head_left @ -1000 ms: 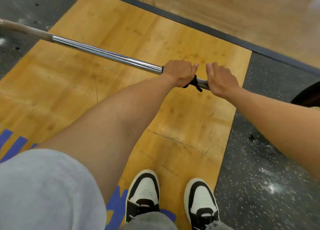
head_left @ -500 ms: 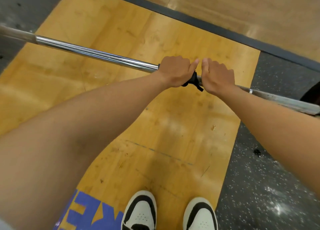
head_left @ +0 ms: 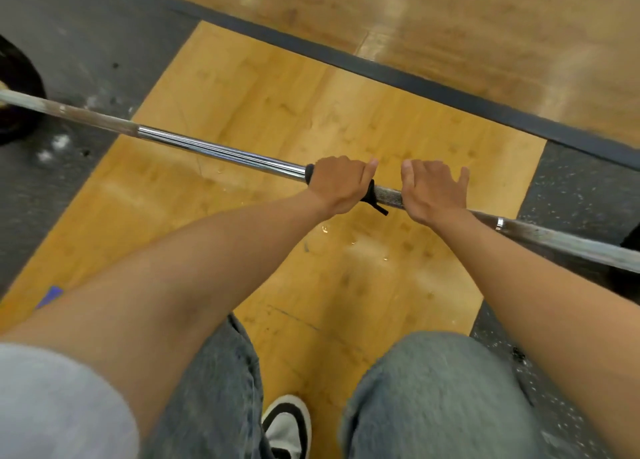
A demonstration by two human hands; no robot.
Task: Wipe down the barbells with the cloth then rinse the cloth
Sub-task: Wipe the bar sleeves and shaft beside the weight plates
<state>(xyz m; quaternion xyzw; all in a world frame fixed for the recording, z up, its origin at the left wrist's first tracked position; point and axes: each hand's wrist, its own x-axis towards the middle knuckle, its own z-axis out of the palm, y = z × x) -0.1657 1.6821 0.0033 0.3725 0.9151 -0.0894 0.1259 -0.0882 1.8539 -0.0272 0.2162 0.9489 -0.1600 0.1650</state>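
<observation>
A long steel barbell (head_left: 221,154) runs from the left edge down to the right edge, above a wooden platform. My left hand (head_left: 337,185) is closed around a black cloth (head_left: 372,195) wrapped on the bar; cloth ends stick out on both sides of the fist. My right hand (head_left: 433,190) rests on the bar just to the right, palm down, fingers partly spread over the shaft. The bar left of the cloth is shiny; its outer parts look dull.
A black weight plate (head_left: 17,98) sits on the bar's left end over dark rubber flooring (head_left: 69,43). The yellow wooden platform (head_left: 277,105) lies under the bar, with small water drops near it. My jeans-covered knees and one white shoe (head_left: 287,424) are below.
My hands have drawn apart a little on the bar, and my right fingers have loosened. The view tilted down, so my knees now fill the bottom and the left plate shows.
</observation>
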